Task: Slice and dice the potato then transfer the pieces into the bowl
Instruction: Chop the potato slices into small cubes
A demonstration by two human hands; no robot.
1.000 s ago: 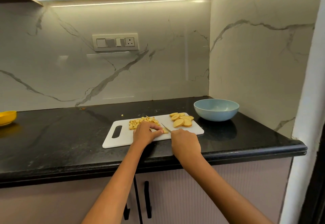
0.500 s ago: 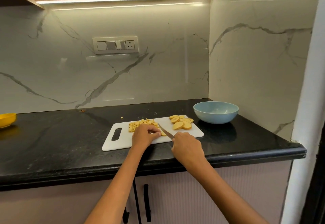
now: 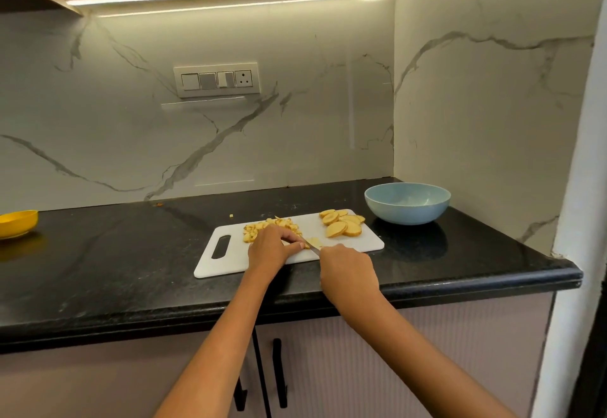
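A white cutting board (image 3: 230, 263) lies on the black tabletop (image 3: 115, 270). Diced potato (image 3: 262, 227) sits at the board's 11 o'clock, the sliced rounds (image 3: 343, 224) at its 1 o'clock. The left hand (image 3: 271, 250) rests mid-board, fingers curled down onto a potato piece mostly hidden beneath them. The right hand (image 3: 348, 270) grips a knife (image 3: 312, 243), its fingers closed round the handle, the blade angled toward the left fingertips. The blue bowl (image 3: 407, 202) stands just beyond the board's 2 o'clock corner. A yellow dish (image 3: 18, 222) sits far off at 9 o'clock.
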